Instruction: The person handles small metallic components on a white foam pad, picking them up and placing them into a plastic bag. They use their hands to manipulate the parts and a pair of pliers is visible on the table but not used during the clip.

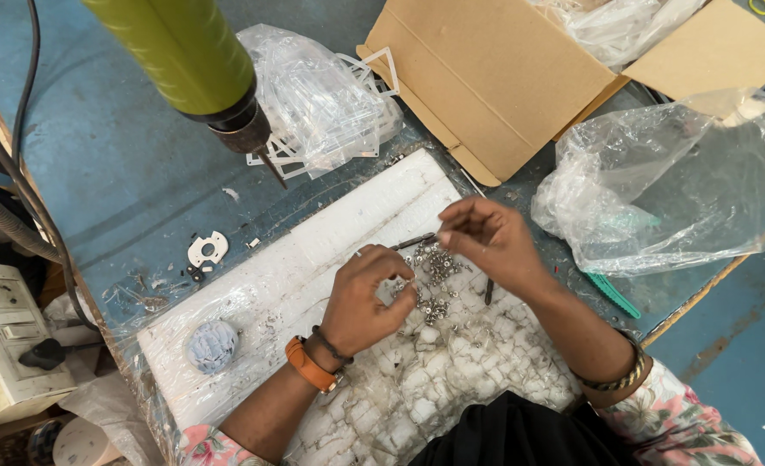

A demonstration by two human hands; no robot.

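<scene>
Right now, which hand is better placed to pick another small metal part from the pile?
Left. The left hand rests fingers-down on the pile of small metal parts, while the right hand is raised above it, fingertips pinched together.

Blue worktable (124, 164) over blue floor (745, 345), evenly lit

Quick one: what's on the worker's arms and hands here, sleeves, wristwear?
Both hands bare, no gloves. Left hand: orange strap plus thin dark cord bracelet at the wrist. Right hand: braided metal bangle. Pink floral sleeves end at the forearms.
</scene>
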